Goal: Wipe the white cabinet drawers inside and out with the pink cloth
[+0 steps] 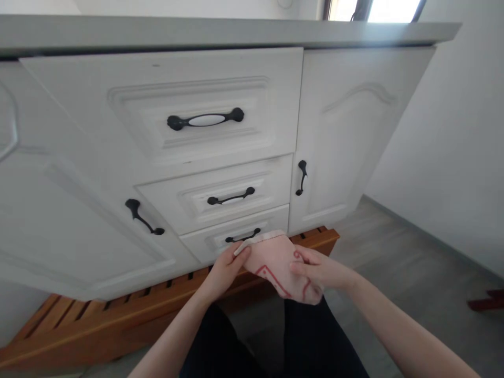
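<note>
We pinch a pink sock (277, 265) in front of the bottom drawer (236, 239): left hand (226, 270) fingers closed on its cuff, right hand (317, 269) fingers gripping its middle.

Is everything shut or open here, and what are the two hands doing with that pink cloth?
Pink cloth: crumpled, held up off the floor by both hands.
Left hand: pinching the cloth's left edge.
Right hand: gripping the cloth's right side.
Top drawer: shut.
Middle drawer: shut.
Bottom drawer: shut, partly hidden by the cloth.
Right cupboard door: shut.
Left cupboard door: shut.
</note>
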`<action>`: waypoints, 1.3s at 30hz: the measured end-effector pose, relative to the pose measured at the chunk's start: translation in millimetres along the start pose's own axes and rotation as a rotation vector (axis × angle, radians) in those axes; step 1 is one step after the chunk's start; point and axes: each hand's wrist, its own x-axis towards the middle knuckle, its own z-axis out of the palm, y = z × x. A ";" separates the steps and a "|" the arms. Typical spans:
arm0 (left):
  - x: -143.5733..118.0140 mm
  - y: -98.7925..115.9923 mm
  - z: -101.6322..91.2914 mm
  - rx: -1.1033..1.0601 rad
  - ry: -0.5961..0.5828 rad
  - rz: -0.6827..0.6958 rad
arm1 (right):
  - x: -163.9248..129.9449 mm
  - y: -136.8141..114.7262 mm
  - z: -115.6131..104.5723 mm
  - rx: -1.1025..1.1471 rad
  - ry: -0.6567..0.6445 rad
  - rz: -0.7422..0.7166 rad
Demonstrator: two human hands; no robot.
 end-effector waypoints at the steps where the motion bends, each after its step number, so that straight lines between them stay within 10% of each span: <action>1: 0.6 -0.3 0.3 -0.071 -0.016 -0.042 | -0.7 -6.5 2.2 0.033 0.000 0.025; 9: 1.7 8.4 30.2 -0.819 -0.137 -0.250 | 28.2 -26.6 5.5 0.653 0.118 0.167; 16: -21.3 -32.3 51.4 -0.903 -0.167 -0.400 | 27.0 60.5 30.9 0.941 0.215 0.323; 28: -39.3 -82.9 75.3 -1.136 -0.044 -0.488 | 18.5 75.9 31.7 0.077 0.409 0.096; 32: -40.5 -89.1 87.9 -0.906 0.096 -0.400 | 12.2 91.3 33.3 -0.026 0.614 0.218; 39: -54.2 -91.2 70.5 0.040 0.472 -0.088 | -5.6 92.0 45.9 -0.095 0.499 0.081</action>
